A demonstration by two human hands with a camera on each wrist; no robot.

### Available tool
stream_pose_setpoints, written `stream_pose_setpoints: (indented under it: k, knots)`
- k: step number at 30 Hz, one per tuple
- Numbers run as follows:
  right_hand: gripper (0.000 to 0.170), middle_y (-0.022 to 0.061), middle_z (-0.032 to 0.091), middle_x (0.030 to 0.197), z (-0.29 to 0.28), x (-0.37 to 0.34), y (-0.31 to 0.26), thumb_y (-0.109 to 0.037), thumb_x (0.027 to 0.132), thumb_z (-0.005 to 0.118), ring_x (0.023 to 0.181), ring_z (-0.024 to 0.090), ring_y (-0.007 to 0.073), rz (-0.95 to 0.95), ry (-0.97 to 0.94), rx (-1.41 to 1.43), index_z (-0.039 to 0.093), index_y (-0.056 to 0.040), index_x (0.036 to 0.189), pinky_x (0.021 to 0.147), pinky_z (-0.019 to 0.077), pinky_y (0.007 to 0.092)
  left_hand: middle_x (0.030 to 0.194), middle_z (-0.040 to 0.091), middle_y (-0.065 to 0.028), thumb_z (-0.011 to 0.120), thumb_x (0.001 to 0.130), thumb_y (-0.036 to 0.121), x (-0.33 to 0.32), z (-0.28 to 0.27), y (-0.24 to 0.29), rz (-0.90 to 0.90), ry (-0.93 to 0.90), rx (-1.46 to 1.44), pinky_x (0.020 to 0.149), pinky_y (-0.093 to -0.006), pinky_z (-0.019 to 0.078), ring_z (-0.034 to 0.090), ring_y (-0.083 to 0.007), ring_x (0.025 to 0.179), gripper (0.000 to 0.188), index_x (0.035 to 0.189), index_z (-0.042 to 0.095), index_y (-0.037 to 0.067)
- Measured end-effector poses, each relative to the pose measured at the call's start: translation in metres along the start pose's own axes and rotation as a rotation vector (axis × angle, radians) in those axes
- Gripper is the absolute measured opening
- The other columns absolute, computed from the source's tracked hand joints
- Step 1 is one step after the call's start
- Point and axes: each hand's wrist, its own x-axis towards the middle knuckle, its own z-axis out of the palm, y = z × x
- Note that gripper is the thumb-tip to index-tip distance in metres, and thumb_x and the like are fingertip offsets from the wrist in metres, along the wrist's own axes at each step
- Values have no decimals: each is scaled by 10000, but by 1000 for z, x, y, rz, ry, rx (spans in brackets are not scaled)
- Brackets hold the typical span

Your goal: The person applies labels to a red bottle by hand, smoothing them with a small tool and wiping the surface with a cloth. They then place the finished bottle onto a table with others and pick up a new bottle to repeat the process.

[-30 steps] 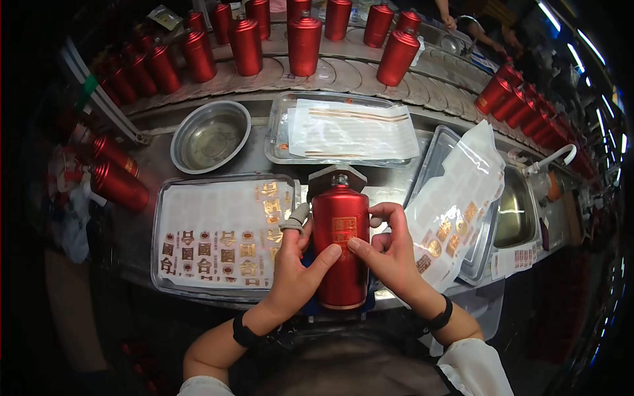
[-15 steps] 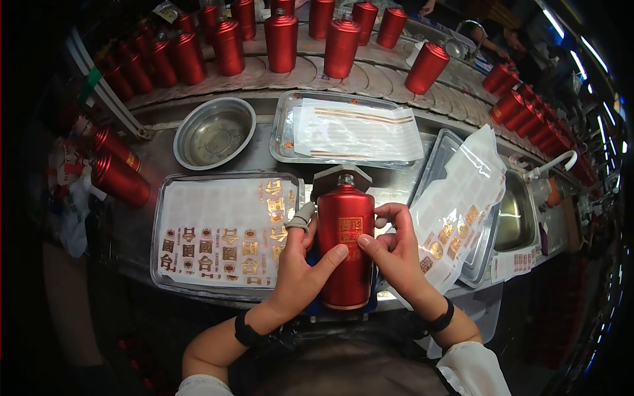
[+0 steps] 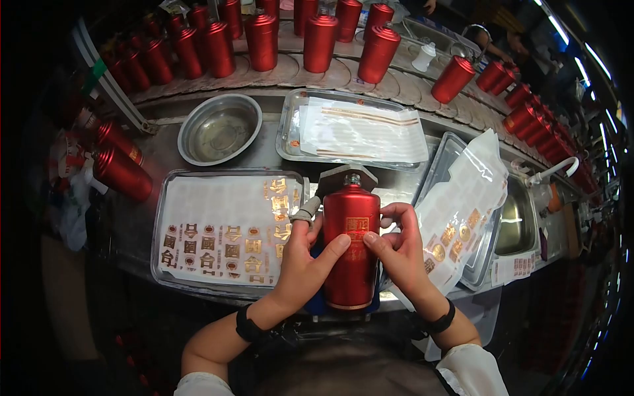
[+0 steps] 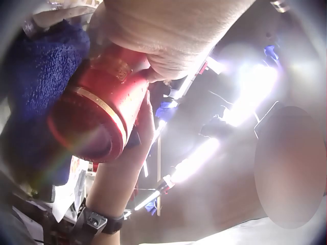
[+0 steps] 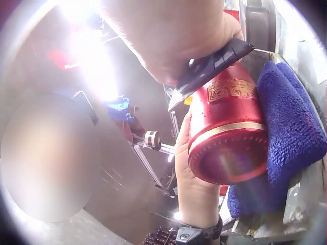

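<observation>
Both hands (image 3: pixel 309 256) — thumbs pressing red bottle (image 3: pixel 352 264), blue cloth (image 5: pixel 290 122) beside

In the head view I count one red bottle (image 3: pixel 351 280) between one left hand (image 3: pixel 304 265) and one right hand (image 3: pixel 404 259); two wristbands (image 3: pixel 248 323); two red bottles at far left (image 3: pixel 123 174); one basin (image 3: pixel 220 131); at least three trays (image 3: pixel 156 264); one sink (image 3: pixel 518 223). Red bottles behind (image 3: pixel 379 55) exceed ten; overlap prevents my exact total.
</observation>
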Motion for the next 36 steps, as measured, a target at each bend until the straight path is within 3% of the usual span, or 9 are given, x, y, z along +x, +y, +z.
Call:
stream_pose_setpoints:
  k: [9,11,15,17,19,20,23,30,36]
  knots:
    - [372,47,472,1098,-4,3,-21,-37,908,671,699,561,23,106,-29,80,466,-26,1217,646,467,157,1459,417,-285,691,924,145,-2,-2,17,129,125,78,1163,-382,296,400,-297,1405,665,1420,313,-86]
    - [347,45,471,1104,-5,3,-23,-19,912,653,729,568,30,120,-35,60,486,-16,1217,693,478,161,1506,369,-277,591,890,-5,-12,-4,44,161,88,103,1188,-387,245,320,-312,1460,660,1454,258,-78]
    - [346,55,562,1087,-8,2,-23,-84,927,650,606,505,6,118,-37,16,504,-8,1231,515,400,162,1506,421,-213,450,802,-133,-40,-9,108,156,-170,64,1166,-355,295,373,-262,1441,676,1454,286,-57]
    - [345,60,606,1055,-7,2,-24,-119,928,652,519,446,7,104,-21,-12,518,-10,1228,437,335,177,1040,683,-143,455,767,-135,-47,-10,145,57,-371,287,962,-335,492,676,-229,1023,452,1195,582,-63]
    - [340,58,609,1048,-7,3,-25,-122,929,651,501,431,9,104,-5,-20,524,-9,1224,429,332,178,843,680,-114,473,779,-65,-50,-7,156,183,-544,402,742,-357,543,689,-274,772,352,1085,645,-54]
    - [324,44,602,1014,-6,2,-22,-125,935,642,498,417,9,95,13,-5,533,-9,1218,428,324,175,925,664,-198,560,770,-54,-52,3,138,210,-616,270,723,-407,531,677,-338,815,368,1134,602,-19]
    - [297,29,576,939,-9,1,-17,-131,956,617,487,391,11,110,0,8,537,-9,1214,424,304,181,751,627,-204,528,734,-122,-55,31,165,168,-648,296,549,-405,504,645,-355,639,208,901,559,-3]
    - [324,28,591,906,-3,-1,-26,-161,969,596,485,380,4,117,9,-53,533,22,1230,425,284,175,853,643,-160,509,773,-30,-90,102,103,491,-585,638,651,-392,504,632,-324,719,280,1041,588,-41]
    - [299,19,580,890,-3,-1,-24,-159,972,603,489,384,9,116,21,-46,553,10,1215,436,293,176,964,625,-177,515,798,-25,-92,98,96,521,-592,680,758,-397,475,609,-318,850,319,1115,544,-48]
